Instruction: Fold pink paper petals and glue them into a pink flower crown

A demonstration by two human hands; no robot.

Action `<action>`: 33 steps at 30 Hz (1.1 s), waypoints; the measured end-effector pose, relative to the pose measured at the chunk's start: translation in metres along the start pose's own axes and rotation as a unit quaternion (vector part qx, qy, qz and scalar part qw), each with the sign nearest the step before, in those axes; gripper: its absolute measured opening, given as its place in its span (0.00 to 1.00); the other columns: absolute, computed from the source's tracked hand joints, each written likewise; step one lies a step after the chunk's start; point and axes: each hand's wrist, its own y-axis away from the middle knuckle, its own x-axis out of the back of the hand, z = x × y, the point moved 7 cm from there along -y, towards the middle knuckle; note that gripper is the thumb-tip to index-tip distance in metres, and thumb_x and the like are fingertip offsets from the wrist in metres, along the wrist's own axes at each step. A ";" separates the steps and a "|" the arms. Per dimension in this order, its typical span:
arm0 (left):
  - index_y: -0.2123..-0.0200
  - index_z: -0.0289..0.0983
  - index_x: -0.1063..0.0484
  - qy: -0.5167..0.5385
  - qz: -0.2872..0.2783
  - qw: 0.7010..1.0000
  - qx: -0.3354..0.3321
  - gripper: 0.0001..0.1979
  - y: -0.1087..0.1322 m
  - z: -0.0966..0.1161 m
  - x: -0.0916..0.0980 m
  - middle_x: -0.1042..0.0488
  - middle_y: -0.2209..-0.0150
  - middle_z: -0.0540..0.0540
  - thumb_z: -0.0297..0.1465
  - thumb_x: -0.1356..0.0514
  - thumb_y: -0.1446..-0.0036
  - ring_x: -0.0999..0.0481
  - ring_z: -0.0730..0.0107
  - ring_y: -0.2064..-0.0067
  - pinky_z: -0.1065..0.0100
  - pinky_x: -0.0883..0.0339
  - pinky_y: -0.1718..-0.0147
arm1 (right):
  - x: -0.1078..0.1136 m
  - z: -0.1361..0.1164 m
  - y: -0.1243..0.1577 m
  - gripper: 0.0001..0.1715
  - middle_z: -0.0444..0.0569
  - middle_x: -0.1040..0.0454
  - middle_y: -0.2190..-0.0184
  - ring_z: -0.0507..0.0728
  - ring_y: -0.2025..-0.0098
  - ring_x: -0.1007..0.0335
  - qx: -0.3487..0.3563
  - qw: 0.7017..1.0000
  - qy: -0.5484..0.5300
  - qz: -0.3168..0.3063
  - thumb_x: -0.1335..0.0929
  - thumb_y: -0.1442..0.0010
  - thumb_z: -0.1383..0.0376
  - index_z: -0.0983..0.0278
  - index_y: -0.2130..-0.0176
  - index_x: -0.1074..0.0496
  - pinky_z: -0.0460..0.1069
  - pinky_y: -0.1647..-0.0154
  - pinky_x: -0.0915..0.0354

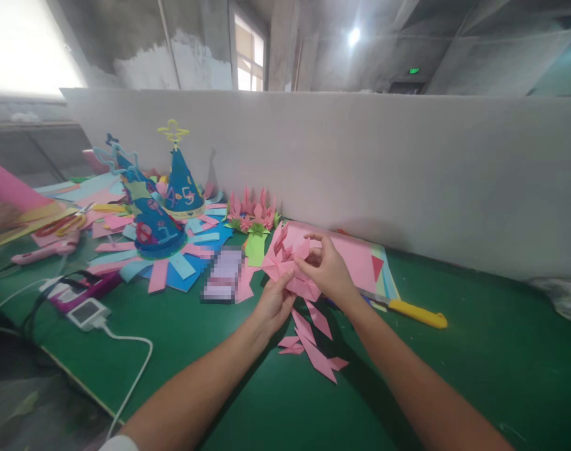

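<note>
Pink folded-paper ornament (pixel 278 268), its pointed petals standing upright, held just above the green surface (pixel 492 382), in front of a stack of paper sheets (pixel 355 257). Left hand (pixel 274 305): grip closed on the near edge of the ornament, thumb on top. Right hand (pixel 333 269): grip drawn nearly together, thumb and forefinger apparently pinching the right side, although the fingers hide the exact contact. Loose pink paper strips (pixel 315 358) lie below the hands, nearest the viewer; a yellow-handled knife (pixel 419 313) lies to the right, beside the stack. To the left, a smartphone (pixel 224 274); behind it, a pink-petalled paper crown (pixel 252 214) and, farther left, blue cone hats (pixel 156 225), a pink glue gun (pixel 46 250), orange-handled scissors (pixel 71 223) and a white charger (pixel 88 313) with its cable (pixel 130 339)
</note>
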 end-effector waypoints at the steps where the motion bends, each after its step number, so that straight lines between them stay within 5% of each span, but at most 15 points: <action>1: 0.65 0.29 0.26 -0.001 0.007 1.000 -0.002 0.10 -0.001 0.000 0.001 0.22 0.66 0.43 0.25 0.36 0.52 0.24 0.71 0.66 0.71 0.31 0.61 | -0.001 0.000 0.000 0.24 0.39 0.32 0.77 0.52 0.75 0.32 0.003 1.000 0.013 -0.007 0.33 0.51 0.64 0.61 0.53 0.42 0.47 0.71 0.35; 7: 0.66 0.30 0.26 -0.008 0.012 1.000 -0.016 0.08 -0.002 0.002 0.004 0.22 0.67 0.44 0.24 0.36 0.53 0.24 0.72 0.67 0.70 0.31 0.60 | -0.001 0.000 0.003 0.25 0.39 0.33 0.78 0.53 0.75 0.33 0.016 0.997 0.070 -0.026 0.34 0.48 0.61 0.60 0.51 0.42 0.47 0.70 0.37; 13: 0.65 0.29 0.27 -0.028 -0.015 0.999 -0.010 0.11 -0.003 -0.001 0.003 0.22 0.66 0.41 0.27 0.35 0.53 0.23 0.66 0.64 0.63 0.33 0.55 | 0.002 0.005 0.001 0.23 0.42 0.29 0.76 0.52 0.75 0.33 -0.020 0.999 0.000 -0.035 0.36 0.44 0.56 0.61 0.50 0.42 0.47 0.73 0.37; 33: 0.65 0.29 0.26 -0.023 -0.022 0.999 -0.013 0.11 -0.001 0.001 0.000 0.22 0.66 0.43 0.26 0.34 0.53 0.24 0.70 0.65 0.69 0.32 0.58 | -0.001 -0.007 0.008 0.29 0.40 0.28 0.76 0.55 0.73 0.31 0.015 0.988 0.155 0.009 0.35 0.52 0.68 0.60 0.49 0.43 0.47 0.70 0.39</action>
